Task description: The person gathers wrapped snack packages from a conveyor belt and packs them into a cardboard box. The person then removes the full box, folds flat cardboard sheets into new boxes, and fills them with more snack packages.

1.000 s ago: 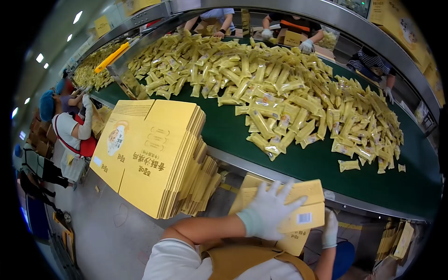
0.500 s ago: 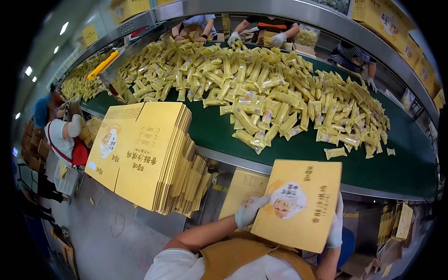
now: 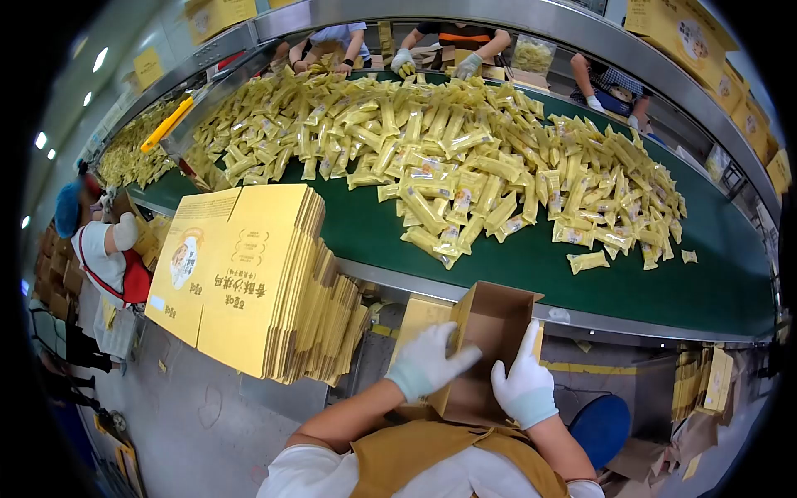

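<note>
In front of my chest stands an opened cardboard carton [image 3: 491, 332], its bare brown inside facing up. My left hand [image 3: 427, 363], in a white glove, hovers at the carton's left wall with fingers spread and the thumb reaching over the opening. On the other side, my gloved right hand [image 3: 525, 383] rests against the right wall, index finger stretched along its edge and thumb apart. Beyond the carton, a large heap of yellow wrapped snack packets [image 3: 448, 166] lies on the green conveyor belt [image 3: 349, 220].
A stack of flat yellow cartons [image 3: 241, 282] leans at the left by the metal belt edge. Below right is a blue round stool [image 3: 599, 430]. Across the belt, co-workers' gloved hands [image 3: 469, 65] handle packets. A person in a blue cap [image 3: 70, 207] stands at far left.
The flat carton held between both hands has been opened out into a box shape, its printed face turned out of sight. The left hand has let go, fingers now spread.
</note>
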{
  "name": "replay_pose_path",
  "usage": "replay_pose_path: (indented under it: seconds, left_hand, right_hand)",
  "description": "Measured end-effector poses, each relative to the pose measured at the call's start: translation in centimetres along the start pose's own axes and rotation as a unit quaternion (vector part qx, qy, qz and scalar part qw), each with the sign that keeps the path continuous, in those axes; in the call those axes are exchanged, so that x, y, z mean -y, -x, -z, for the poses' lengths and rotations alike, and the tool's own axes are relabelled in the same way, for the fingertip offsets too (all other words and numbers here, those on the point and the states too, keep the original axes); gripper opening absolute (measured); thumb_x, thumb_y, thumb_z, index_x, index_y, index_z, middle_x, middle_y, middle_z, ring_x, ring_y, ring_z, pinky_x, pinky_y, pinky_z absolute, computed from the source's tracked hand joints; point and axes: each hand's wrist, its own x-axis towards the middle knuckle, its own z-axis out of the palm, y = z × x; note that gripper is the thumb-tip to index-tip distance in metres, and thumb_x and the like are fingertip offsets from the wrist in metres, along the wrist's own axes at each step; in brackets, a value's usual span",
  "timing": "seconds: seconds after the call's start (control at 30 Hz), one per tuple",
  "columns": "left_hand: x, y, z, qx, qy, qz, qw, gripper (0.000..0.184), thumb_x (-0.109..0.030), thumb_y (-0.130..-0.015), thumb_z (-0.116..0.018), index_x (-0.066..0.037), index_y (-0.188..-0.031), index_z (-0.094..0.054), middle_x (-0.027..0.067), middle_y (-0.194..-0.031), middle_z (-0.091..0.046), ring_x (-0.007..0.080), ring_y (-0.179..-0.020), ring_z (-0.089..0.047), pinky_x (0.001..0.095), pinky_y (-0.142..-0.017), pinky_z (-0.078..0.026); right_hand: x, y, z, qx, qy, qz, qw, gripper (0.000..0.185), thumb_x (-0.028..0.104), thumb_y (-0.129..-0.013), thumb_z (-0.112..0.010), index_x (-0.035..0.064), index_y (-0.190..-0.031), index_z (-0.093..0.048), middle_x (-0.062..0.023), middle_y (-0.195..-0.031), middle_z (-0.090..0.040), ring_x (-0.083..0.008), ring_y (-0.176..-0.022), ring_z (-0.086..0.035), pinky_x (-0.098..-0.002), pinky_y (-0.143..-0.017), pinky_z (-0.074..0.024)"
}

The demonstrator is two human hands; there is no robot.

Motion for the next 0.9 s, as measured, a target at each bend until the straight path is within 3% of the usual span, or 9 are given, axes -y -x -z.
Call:
replay_pose_path:
  seconds: [0.07,0.2,0.3,0.33,0.47,0.6,0.63,0.67,0.9]
  left_hand:
    - [-0.7,0.4,-0.5,-0.032,-0.063,-0.043,0.997,0.043,-0.041,-0.096,-0.055,-0.006,-0.122,-0.06,0.0231,-0.099,-0.069,0.0442,-0.094,-0.064,0.0512,-0.083,-0.051]
    - [1.5,-2.1,3.1,0.185,0.038,-0.059,0.98,0.045,-0.039,-0.098,-0.055,-0.003,-0.124,-0.059,0.0258,-0.103,-0.066,0.0413,-0.098,-0.064,0.0448,-0.084,-0.051]
    - [5.4,-2.2,2.7,0.258,0.12,-0.028,0.958,0.04,-0.031,-0.1,-0.054,-0.002,-0.127,-0.059,0.0204,-0.102,-0.069,0.0326,-0.097,-0.067,0.0414,-0.085,-0.052]
    - [6.8,-1.6,2.3,0.276,0.291,0.053,0.915,0.042,-0.02,-0.101,-0.054,0.0,-0.138,-0.052,0.0144,-0.118,-0.068,0.0232,-0.109,-0.064,0.0378,-0.096,-0.049]
    - [9.0,0.6,-2.6,0.087,0.477,0.029,0.874,0.067,-0.011,-0.1,-0.055,0.003,-0.157,-0.023,0.0192,-0.155,-0.04,0.0218,-0.141,-0.04,0.0339,-0.115,-0.035]
    - [10.4,-0.6,-8.8,-0.017,0.206,-0.074,0.976,0.071,-0.01,-0.089,-0.063,0.002,-0.152,-0.033,0.0262,-0.154,-0.037,0.0401,-0.139,-0.042,0.0447,-0.116,-0.035]
    - [10.2,-1.8,-8.9,-0.065,0.147,-0.117,0.98,0.071,-0.011,-0.087,-0.064,0.001,-0.151,-0.036,0.0266,-0.152,-0.038,0.0428,-0.138,-0.042,0.0467,-0.115,-0.036]
    - [10.1,-2.5,-8.8,-0.112,0.086,-0.155,0.978,0.071,-0.013,-0.086,-0.066,0.001,-0.15,-0.039,0.027,-0.151,-0.04,0.0455,-0.137,-0.042,0.0487,-0.114,-0.036]
    - [6.7,-19.6,0.3,-0.282,-0.122,-0.114,0.945,0.071,-0.041,-0.073,-0.08,-0.013,-0.136,-0.06,0.0217,-0.143,-0.046,0.0486,-0.133,-0.038,0.0581,-0.104,-0.033]
  right_hand:
    - [-0.8,0.1,0.0,-0.01,-0.021,0.009,1.0,0.094,0.028,-0.089,-0.06,-0.0109,-0.155,-0.004,-0.0277,-0.073,-0.066,-0.0464,-0.06,-0.065,-0.0535,-0.059,-0.0548]
    - [-4.3,0.3,-0.2,-0.01,-0.173,0.027,0.984,0.084,0.018,-0.096,-0.057,-0.0055,-0.157,-0.005,-0.0311,-0.074,-0.065,-0.0518,-0.064,-0.062,-0.0538,-0.061,-0.0534]
    - [-7.9,0.1,-1.8,-0.052,-0.331,0.065,0.94,0.083,0.013,-0.096,-0.056,-0.004,-0.159,-0.004,-0.0303,-0.13,-0.059,-0.041,-0.114,-0.064,-0.0422,-0.095,-0.0512]
    - [-8.7,0.3,-2.3,-0.016,-0.458,0.025,0.888,0.079,0.013,-0.097,-0.052,-0.0029,-0.159,-0.006,-0.0225,-0.152,-0.04,-0.0302,-0.137,-0.046,-0.0369,-0.111,-0.0384]
    - [-10.5,0.2,-7.5,-0.046,-0.561,-0.048,0.825,0.061,0.023,-0.106,-0.043,-0.0029,-0.156,-0.019,-0.0189,-0.149,-0.043,-0.0269,-0.139,-0.041,-0.0358,-0.116,-0.033]
    - [-11.8,-2.5,-14.5,-0.073,-0.677,-0.159,0.715,0.043,0.017,-0.106,-0.042,-0.0015,-0.145,-0.042,-0.0156,-0.138,-0.053,-0.0271,-0.128,-0.049,-0.0369,-0.111,-0.0382]
    - [-12.3,-3.9,-13.2,-0.09,-0.439,-0.026,0.894,0.039,0.017,-0.103,-0.045,-0.0019,-0.137,-0.048,-0.0188,-0.129,-0.055,-0.033,-0.121,-0.052,-0.0427,-0.106,-0.0402]
    - [-12.7,-5.4,-11.8,-0.18,-0.154,0.073,0.969,0.036,0.017,-0.099,-0.047,-0.0022,-0.129,-0.053,-0.022,-0.119,-0.058,-0.0388,-0.114,-0.054,-0.0485,-0.101,-0.0421]
    - [-23.6,-23.1,-1.9,-0.304,0.073,-0.01,0.95,0.045,0.02,-0.094,-0.064,0.0053,-0.136,-0.057,-0.027,-0.149,-0.042,-0.0472,-0.137,-0.039,-0.0523,-0.116,-0.0306]
